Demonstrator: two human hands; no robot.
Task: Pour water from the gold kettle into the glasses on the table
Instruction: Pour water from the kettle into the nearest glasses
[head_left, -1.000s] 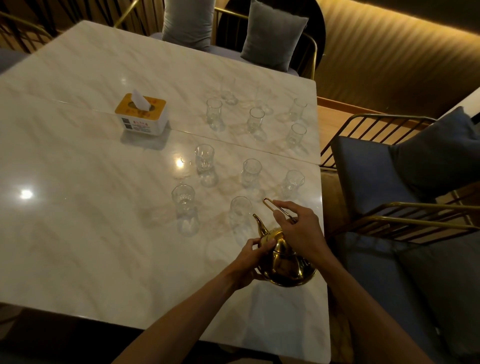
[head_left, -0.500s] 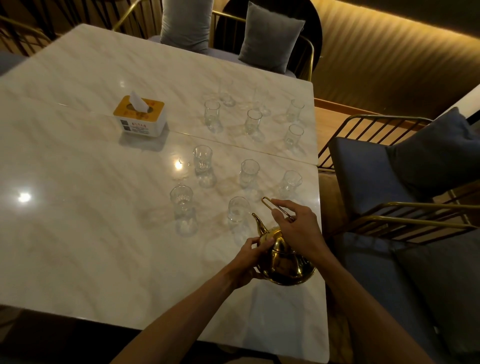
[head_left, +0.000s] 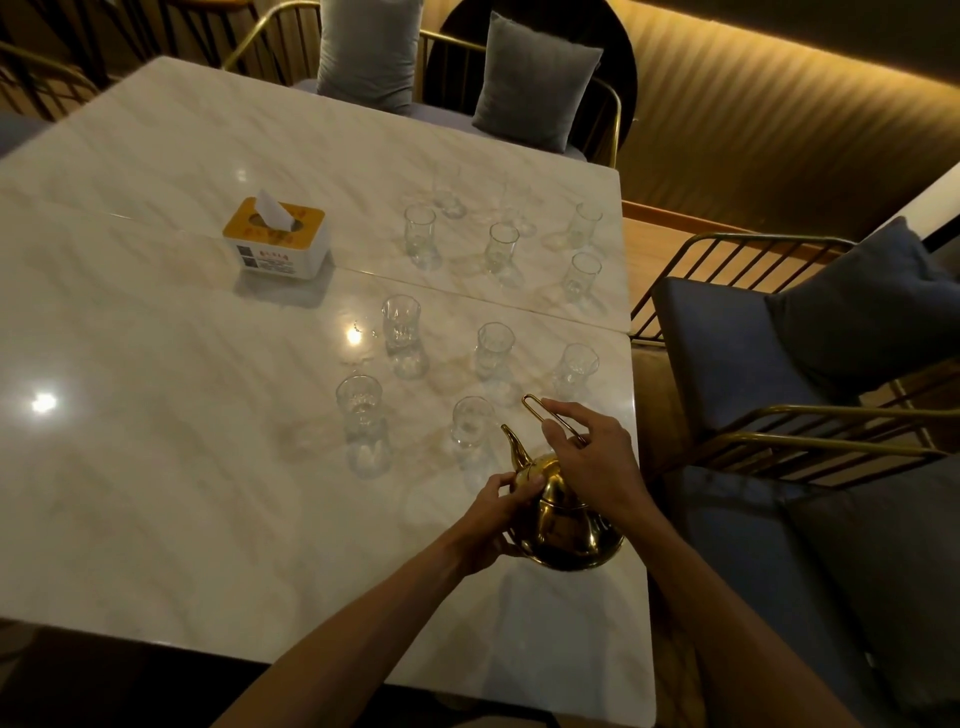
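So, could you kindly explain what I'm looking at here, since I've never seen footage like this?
There is no machine: a person wears one camera on the head, looking down at their own bare arms. On the pale marble table stand clear drinking glasses in loose rows and a white tissue box with a yellow top. Near the table's right edge is a shiny gold metal kettle, its spout aimed at the nearest glass. The right hand curls its fingers round the kettle's thin wire handle, while the left hand steadies the kettle's body. Cushioned chairs surround the table.
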